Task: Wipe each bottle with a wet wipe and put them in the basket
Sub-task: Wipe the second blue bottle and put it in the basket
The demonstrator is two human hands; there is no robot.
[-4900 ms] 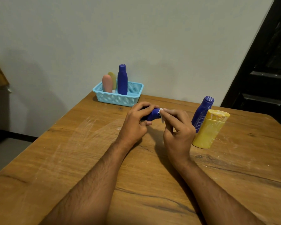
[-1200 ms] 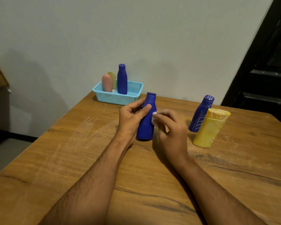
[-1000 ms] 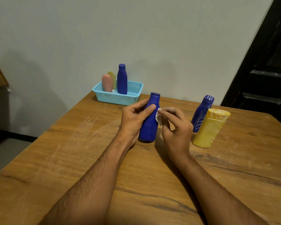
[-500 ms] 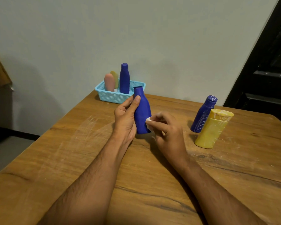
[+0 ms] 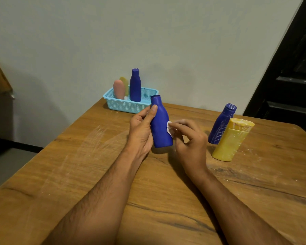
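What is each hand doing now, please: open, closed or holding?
Left hand: holding the blue bottle.
Right hand: pinching the white wet wipe against that bottle.

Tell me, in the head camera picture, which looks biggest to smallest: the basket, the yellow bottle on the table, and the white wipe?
1. The basket looks biggest, even far back by the wall.
2. The yellow bottle on the table comes next; it is nearer, so the gap is unsure.
3. The wipe, pinched by the right hand, is plainly smallest.
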